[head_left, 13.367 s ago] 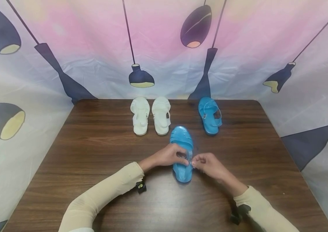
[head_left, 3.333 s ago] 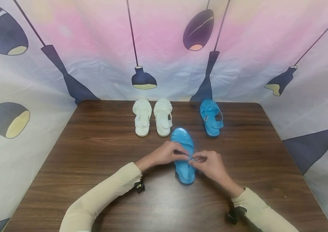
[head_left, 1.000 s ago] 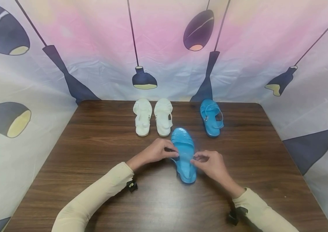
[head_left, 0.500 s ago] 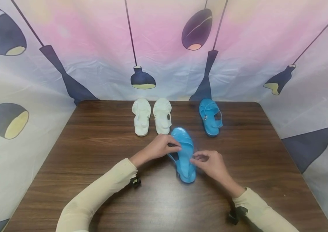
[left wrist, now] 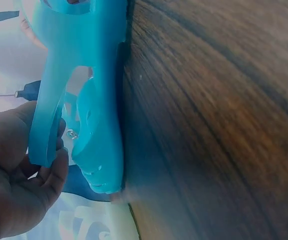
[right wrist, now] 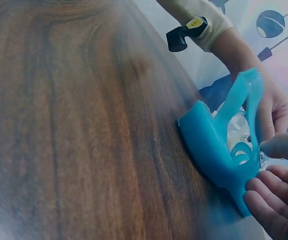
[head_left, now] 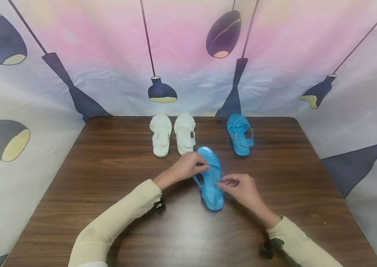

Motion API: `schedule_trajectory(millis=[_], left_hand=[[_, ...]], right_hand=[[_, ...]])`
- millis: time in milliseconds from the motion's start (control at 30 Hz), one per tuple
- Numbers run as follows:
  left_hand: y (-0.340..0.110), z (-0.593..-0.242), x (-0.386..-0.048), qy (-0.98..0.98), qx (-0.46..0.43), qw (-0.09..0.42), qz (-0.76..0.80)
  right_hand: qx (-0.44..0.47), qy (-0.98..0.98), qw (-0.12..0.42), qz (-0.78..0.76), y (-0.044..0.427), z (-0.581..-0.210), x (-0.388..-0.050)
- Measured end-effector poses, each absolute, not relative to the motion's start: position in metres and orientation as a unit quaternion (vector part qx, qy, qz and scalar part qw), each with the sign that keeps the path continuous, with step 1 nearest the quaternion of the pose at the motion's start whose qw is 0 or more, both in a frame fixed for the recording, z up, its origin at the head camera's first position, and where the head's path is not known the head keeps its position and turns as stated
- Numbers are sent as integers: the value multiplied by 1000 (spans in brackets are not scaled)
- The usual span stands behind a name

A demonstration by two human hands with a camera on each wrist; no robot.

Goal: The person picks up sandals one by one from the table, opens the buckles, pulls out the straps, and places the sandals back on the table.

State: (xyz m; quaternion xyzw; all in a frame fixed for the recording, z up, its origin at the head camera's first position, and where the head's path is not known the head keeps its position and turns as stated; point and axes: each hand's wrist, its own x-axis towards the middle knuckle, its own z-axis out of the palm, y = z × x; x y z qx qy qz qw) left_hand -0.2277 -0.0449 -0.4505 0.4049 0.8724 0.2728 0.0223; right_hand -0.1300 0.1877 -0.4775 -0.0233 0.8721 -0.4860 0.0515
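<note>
A blue jelly sandal [head_left: 211,193] lies on the table, toe pointing away, between both hands. My left hand [head_left: 185,166] is over its left side, thumb and fingers pinched together at the ankle strap. In the left wrist view the strap [left wrist: 46,125] bends in front of the left palm, and part of what the fingertips hold is hidden. My right hand [head_left: 241,187] pinches the small metal buckle [head_left: 218,182] on the sandal's right side. The right wrist view shows the right thumb and fingertips at the buckle [right wrist: 262,159], with the heel end nearest.
Behind stand a pair of white sandals [head_left: 161,139], the right one [head_left: 185,129] partly covered by the left hand. A second blue sandal [head_left: 240,139] stands at the back right. The brown wooden table [head_left: 125,159] ends at a printed curtain [head_left: 115,74].
Earlier both hands met at the buckle. The left hand has since drawn left, then forward over the sandal, and the strap's bend now shows at the left. The right hand stays at the buckle.
</note>
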Motion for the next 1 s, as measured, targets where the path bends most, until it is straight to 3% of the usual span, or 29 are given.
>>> schedule_trajectory(millis=[767,1000], left_hand=[[-48,-453,-227,865,389,5,317],[-66,-454,-209,870,320,-3,374]], right_hand=[[-38,880,31,-473,195,-476,-134],[-48,888,70,-452,198,-477,-136]])
